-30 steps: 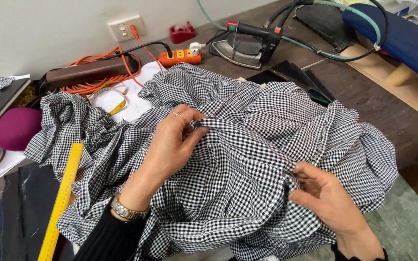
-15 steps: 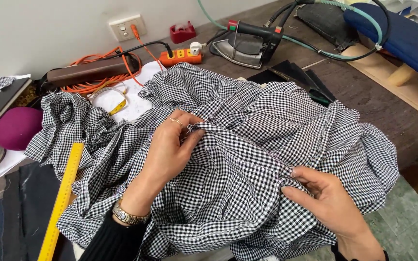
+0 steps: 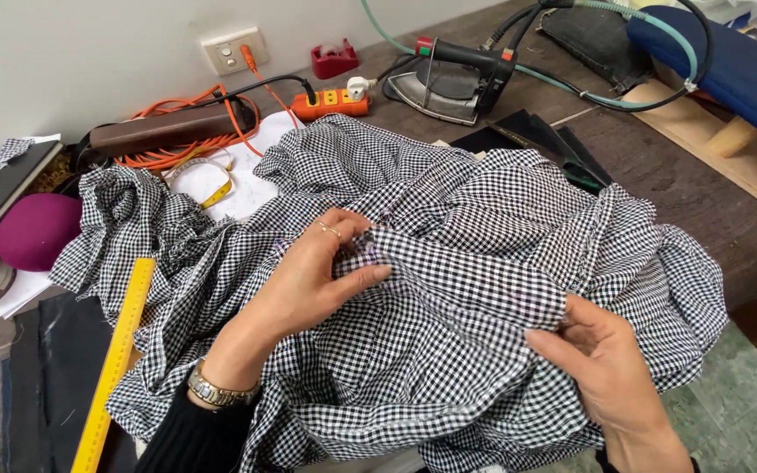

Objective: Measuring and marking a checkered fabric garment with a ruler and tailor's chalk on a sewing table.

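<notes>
A dark wooden counter (image 3: 659,166) set against a pale wall carries the whole arrangement, seen from above. A black-and-white checked fabric (image 3: 484,219) lies crumpled across the middle of the counter, under and around both hands. The left hand (image 3: 313,280) rests on the fabric with its fingers closed, thumb and fingertips pinching a gathered fold; a ring sits on one finger and a metal watch (image 3: 212,391) on the wrist, above a black sleeve. The right hand (image 3: 602,355) is closed on a fold at the near right part of the fabric, thumb on top, so that a band of cloth runs stretched between the two hands. Just left of the left wrist, a yellow ruler (image 3: 116,363) lies lengthwise, partly on a dark cloth (image 3: 41,377). Beyond the left hand lie a yellow tape measure (image 3: 208,188), a coil of orange cable (image 3: 177,153) and an orange power strip (image 3: 330,105). Far left of that hand sits a rounded magenta cushion (image 3: 37,229). Beyond the right hand, well apart from it, a steam iron (image 3: 444,83) stands with a green hose (image 3: 606,96) attached.
</notes>
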